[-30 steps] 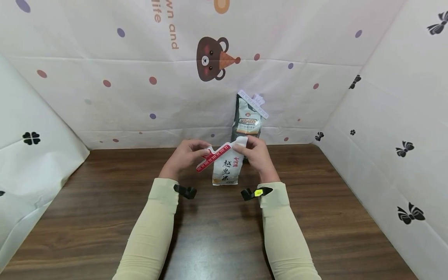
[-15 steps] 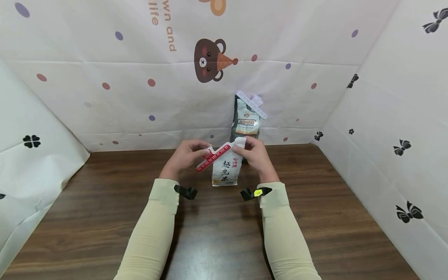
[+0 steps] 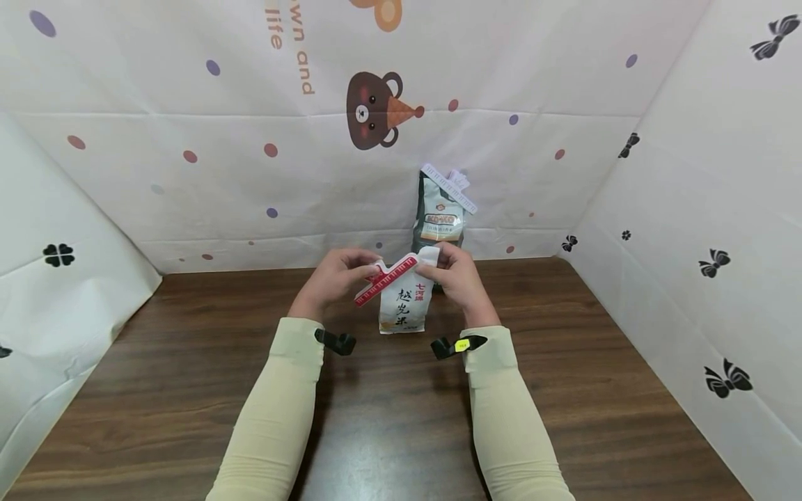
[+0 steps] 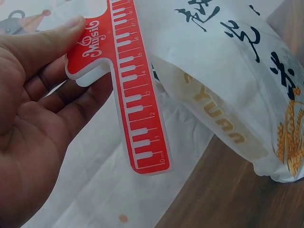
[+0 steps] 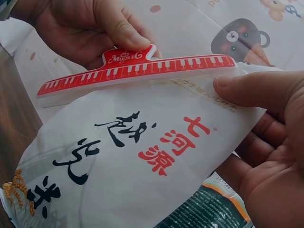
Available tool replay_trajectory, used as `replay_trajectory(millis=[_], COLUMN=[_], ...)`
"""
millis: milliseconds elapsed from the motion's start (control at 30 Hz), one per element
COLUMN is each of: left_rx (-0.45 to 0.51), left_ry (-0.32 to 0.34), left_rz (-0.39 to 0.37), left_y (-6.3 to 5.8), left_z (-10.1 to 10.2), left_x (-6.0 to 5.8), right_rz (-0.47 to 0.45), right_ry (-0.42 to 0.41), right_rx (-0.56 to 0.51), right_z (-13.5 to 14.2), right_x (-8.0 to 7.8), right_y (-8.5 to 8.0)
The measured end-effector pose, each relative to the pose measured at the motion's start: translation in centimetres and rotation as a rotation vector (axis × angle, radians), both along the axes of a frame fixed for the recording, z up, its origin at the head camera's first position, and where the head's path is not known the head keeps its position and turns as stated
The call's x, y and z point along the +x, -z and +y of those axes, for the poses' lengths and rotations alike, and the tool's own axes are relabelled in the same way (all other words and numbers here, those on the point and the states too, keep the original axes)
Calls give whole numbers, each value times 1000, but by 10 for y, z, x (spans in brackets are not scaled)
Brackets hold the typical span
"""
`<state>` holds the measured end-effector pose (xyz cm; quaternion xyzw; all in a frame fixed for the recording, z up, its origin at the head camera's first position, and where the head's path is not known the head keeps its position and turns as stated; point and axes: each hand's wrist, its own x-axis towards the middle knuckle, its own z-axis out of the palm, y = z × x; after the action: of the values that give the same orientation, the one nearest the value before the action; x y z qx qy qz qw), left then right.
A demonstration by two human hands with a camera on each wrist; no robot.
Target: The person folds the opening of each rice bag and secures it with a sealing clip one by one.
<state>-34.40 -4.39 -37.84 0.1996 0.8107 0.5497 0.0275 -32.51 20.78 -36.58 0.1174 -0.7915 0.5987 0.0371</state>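
My left hand [image 3: 337,277] pinches the tab of a red bag clip [image 3: 387,280] with a piano-key pattern between thumb and fingers. The clip lies slanted along the top edge of a white rice bag [image 3: 404,303], and in the left wrist view one end sticks out past the bag. Whether its jaws have closed on the bag cannot be told. With thumb in front and fingers behind, my right hand [image 3: 460,280] pinches the bag's upper right corner. The bag's black and red lettering [image 5: 173,145] faces me, and its lower end is near the tabletop.
Behind the white bag a dark green and pale bag [image 3: 441,216] leans by the back wall, a white clip [image 3: 449,188] across its top. Patterned white sheets [image 3: 188,195] line the back and sides of the brown wooden table [image 3: 388,431].
My left hand and the red clip have shifted slightly to the right, a little further along the bag's top. The right hand keeps its hold on the corner.
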Motion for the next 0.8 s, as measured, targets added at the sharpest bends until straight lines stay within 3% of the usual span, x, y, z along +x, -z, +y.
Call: replay_trajectory(millis=[467,800], left_rx=[1,-31], left_ry=[16,-9], left_rz=[-6,9], left_y=[-8,-14], left_z=[5,10], left_x=[2,4], right_rz=[5,-4], right_ry=[-12,-23], right_rx=[-27,-14], right_z=[1,1], right_x=[3,4], right_y=[0,-1])
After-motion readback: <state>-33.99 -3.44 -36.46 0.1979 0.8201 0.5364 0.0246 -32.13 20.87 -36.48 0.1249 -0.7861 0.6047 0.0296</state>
